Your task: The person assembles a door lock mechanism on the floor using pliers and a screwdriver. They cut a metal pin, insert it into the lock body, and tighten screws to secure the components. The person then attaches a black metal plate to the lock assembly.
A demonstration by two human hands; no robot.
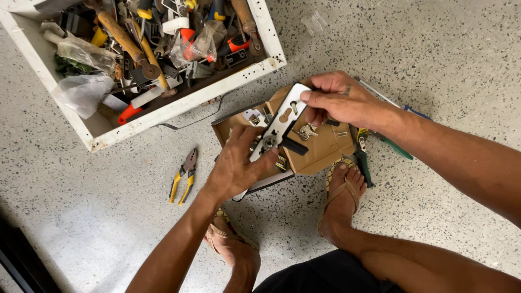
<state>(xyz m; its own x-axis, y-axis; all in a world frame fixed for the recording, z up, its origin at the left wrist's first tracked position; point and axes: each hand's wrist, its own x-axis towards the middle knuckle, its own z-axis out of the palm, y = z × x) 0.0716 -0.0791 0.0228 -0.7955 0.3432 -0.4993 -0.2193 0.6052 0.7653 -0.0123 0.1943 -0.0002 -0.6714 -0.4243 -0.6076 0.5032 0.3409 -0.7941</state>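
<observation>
A long silver door-lock plate (283,120) with a keyhole slot and a black lever handle is held over an open cardboard box (320,149). My left hand (236,165) grips the plate's lower end. My right hand (339,100) pinches its upper end. A small bunch of keys (307,131) hangs just under my right hand's fingers. More lock parts lie inside the box, partly hidden by the plate.
A white tray (179,106) crammed with several tools and plastic bags stands at the upper left. Yellow-handled pliers (184,176) lie on the speckled floor. Green-handled tools (363,157) lie right of the box. My sandalled feet (341,198) rest below the box.
</observation>
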